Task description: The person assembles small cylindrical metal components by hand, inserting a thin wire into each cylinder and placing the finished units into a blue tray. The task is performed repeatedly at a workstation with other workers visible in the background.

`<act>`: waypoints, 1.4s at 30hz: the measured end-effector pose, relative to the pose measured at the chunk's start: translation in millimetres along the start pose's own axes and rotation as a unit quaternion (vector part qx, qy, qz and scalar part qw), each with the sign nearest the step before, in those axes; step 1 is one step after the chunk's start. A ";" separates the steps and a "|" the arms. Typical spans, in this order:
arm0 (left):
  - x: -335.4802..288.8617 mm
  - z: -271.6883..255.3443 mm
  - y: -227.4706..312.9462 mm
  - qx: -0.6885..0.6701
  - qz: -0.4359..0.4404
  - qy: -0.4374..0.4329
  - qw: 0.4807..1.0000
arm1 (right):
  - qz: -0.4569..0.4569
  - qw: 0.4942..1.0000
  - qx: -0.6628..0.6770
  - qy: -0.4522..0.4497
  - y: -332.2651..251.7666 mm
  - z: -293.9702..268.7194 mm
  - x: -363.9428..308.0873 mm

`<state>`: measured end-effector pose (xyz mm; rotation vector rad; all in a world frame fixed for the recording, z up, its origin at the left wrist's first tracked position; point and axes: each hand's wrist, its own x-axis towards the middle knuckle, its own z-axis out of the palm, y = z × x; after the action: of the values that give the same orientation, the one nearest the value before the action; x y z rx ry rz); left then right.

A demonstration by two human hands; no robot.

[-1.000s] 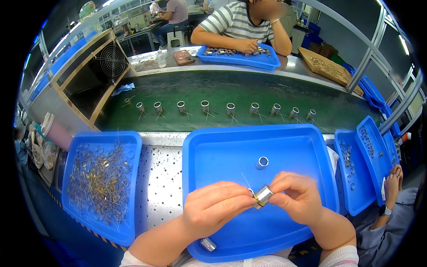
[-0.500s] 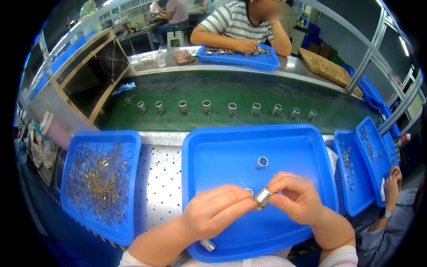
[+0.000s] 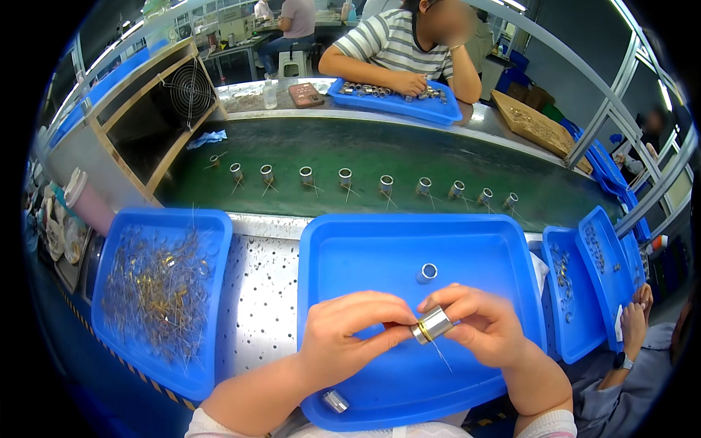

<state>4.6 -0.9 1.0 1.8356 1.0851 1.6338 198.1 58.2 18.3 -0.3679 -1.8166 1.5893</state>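
Over the large blue tray (image 3: pixel 409 228), both my hands grip one shiny metal cylinder (image 3: pixel 434 322). A gold-coloured wire coil (image 3: pixel 419 331) sits round its left end, with thin wire leads hanging from it. My left hand (image 3: pixel 350 332) pinches the coil end between thumb and fingers. My right hand (image 3: pixel 482 321) closes on the plain right end. In the tray, a metal sleeve (image 3: pixel 428 273) stands upright beyond my hands. Another metal cylinder (image 3: pixel 336 401) lies on its side at the tray's near left corner.
Left stands a blue tray (image 3: pixel 221 292) of tangled wire coils. A row of metal cylinders with wire leads (image 3: pixel 345 177) stands on the green conveyor belt (image 3: pixel 292 139). Right are blue trays (image 3: pixel 580 321) of small metal parts and another person's hands (image 3: pixel 635 314). Someone sits opposite.
The cylinder has turned in my fingers, so its coil and hanging leads now show towards me. The belt pieces and trays appear slightly shifted as the view moves.
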 end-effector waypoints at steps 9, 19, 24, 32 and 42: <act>-0.2 0.0 -2.6 0.048 0.118 -0.007 0.992 | 0.035 0.998 -0.034 -0.032 -4.6 -6.4 -0.1; -0.6 -1.0 -1.6 0.025 0.100 -0.045 0.994 | 0.008 0.996 -0.065 -0.056 -2.4 -8.9 0.2; -1.7 -1.2 2.1 0.021 0.073 -0.058 0.995 | -0.002 0.996 -0.069 -0.061 -1.5 -8.3 0.9; -4.0 -1.4 4.5 -0.279 -0.290 -0.033 0.915 | 0.029 0.990 -0.137 0.001 -5.9 -4.7 0.1; -2.4 -2.2 1.6 -0.371 -0.352 -0.077 0.856 | -0.097 0.953 -0.284 0.039 -2.1 4.0 3.2</act>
<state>2.9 -4.1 1.1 0.8822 0.7501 1.1733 193.7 56.7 21.2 -0.4830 -2.1525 0.8856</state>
